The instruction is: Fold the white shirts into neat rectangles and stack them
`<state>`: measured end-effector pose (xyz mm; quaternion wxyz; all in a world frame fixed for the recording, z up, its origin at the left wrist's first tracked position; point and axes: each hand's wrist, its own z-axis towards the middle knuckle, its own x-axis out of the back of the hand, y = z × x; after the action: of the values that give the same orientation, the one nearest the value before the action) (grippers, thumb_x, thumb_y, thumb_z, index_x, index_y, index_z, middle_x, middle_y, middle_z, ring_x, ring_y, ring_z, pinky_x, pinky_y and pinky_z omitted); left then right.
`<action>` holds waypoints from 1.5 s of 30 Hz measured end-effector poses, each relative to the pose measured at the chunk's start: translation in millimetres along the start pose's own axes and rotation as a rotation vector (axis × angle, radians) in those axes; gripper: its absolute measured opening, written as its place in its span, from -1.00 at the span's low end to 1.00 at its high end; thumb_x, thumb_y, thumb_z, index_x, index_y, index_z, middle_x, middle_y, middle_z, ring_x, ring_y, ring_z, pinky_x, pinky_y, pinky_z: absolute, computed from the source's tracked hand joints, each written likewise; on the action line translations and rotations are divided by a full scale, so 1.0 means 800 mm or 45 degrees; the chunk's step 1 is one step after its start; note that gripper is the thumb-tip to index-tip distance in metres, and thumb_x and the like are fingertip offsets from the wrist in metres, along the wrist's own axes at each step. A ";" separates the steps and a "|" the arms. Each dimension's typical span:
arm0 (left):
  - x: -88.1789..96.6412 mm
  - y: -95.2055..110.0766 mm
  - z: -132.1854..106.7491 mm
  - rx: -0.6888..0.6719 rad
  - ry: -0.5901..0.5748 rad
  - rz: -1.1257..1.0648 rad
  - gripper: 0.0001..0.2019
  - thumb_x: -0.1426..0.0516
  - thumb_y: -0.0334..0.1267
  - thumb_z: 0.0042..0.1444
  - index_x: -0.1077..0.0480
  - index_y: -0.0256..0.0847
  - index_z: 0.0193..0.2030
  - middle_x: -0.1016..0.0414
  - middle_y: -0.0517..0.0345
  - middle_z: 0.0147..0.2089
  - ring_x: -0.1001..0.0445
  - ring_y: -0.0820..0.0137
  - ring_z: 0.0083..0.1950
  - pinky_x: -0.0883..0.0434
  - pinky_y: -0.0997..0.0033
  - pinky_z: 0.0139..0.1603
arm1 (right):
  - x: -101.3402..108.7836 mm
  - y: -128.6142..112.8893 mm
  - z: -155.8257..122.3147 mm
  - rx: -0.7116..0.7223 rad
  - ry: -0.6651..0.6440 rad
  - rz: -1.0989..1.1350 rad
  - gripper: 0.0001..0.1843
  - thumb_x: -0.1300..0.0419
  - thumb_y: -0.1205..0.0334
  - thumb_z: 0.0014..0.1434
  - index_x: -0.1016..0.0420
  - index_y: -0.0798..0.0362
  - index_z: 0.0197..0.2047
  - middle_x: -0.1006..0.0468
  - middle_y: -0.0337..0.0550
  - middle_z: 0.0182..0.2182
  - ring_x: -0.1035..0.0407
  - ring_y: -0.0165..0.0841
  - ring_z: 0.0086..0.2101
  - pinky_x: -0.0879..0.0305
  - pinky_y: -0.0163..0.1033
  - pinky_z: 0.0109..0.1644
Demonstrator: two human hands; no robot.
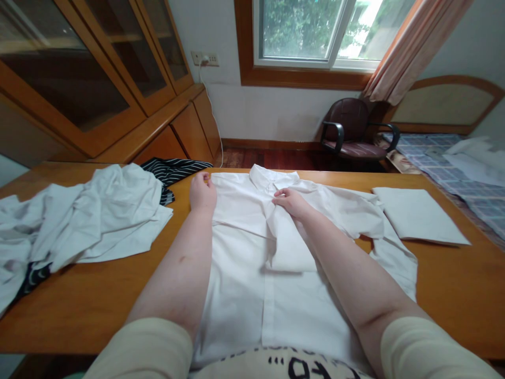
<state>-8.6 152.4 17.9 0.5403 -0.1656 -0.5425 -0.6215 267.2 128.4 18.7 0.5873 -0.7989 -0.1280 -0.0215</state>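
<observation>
A white collared shirt lies spread on the table in front of me, its collar at the far edge. One sleeve is folded inward across the chest, its end hanging over the front. My right hand pinches white cloth just below the collar, at the upper part of this folded piece. At the left shoulder edge, my left hand has its fingers curled closed against the shirt; the exact grip is partly hidden. The other sleeve stretches out to the right and bends toward me.
A heap of white clothes lies at the left of the wooden table, with a black striped garment behind it. On the right is a folded white garment. Beyond the table stand a chair and a bed.
</observation>
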 end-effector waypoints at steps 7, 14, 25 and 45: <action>-0.014 0.011 -0.007 -0.264 -0.440 0.182 -0.64 0.06 -0.22 0.21 -0.37 -0.25 0.06 -0.41 -0.12 0.12 -0.37 0.20 0.15 -0.26 0.28 0.16 | 0.002 0.008 0.010 -0.001 0.098 -0.003 -0.69 -0.33 0.27 -0.19 -0.38 0.05 -0.32 -0.41 -0.31 -0.53 -0.27 -0.45 -0.53 -0.19 -0.34 -0.45; -0.034 0.016 -0.027 -0.304 -0.730 0.424 -0.33 0.20 0.06 0.25 0.03 -0.34 0.39 0.19 -0.20 0.45 0.22 0.12 0.45 0.14 0.04 0.37 | 0.002 0.008 0.012 -0.022 0.096 0.008 -0.70 -0.34 0.23 -0.18 -0.41 0.06 -0.32 -0.42 -0.28 -0.50 -0.29 -0.45 -0.50 -0.21 -0.36 -0.43; -0.037 0.020 -0.026 -0.320 -0.639 0.420 -0.20 0.25 0.22 0.19 0.06 -0.34 0.41 0.21 -0.17 0.46 0.22 0.13 0.46 0.16 0.03 0.37 | -0.003 0.009 -0.004 0.040 0.116 0.189 -0.68 -0.26 0.07 -0.08 -0.35 0.03 -0.28 -0.34 -0.33 -0.53 -0.20 -0.46 -0.52 -0.15 -0.36 -0.48; -0.040 0.018 -0.025 -0.304 -0.598 0.437 -0.28 0.25 0.15 0.23 0.02 -0.29 0.40 0.14 -0.10 0.45 0.17 0.16 0.45 0.10 0.04 0.37 | 0.066 0.030 -0.155 -0.036 -0.449 0.175 -0.62 -0.32 -0.05 -0.03 -0.31 0.06 -0.46 -0.30 -0.32 -0.55 -0.16 -0.50 -0.54 -0.09 -0.36 -0.46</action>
<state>22.5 153.7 -7.5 0.4739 -0.4560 -0.5400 -0.5252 337.8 14.1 44.2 0.5446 -0.8053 -0.1738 0.1571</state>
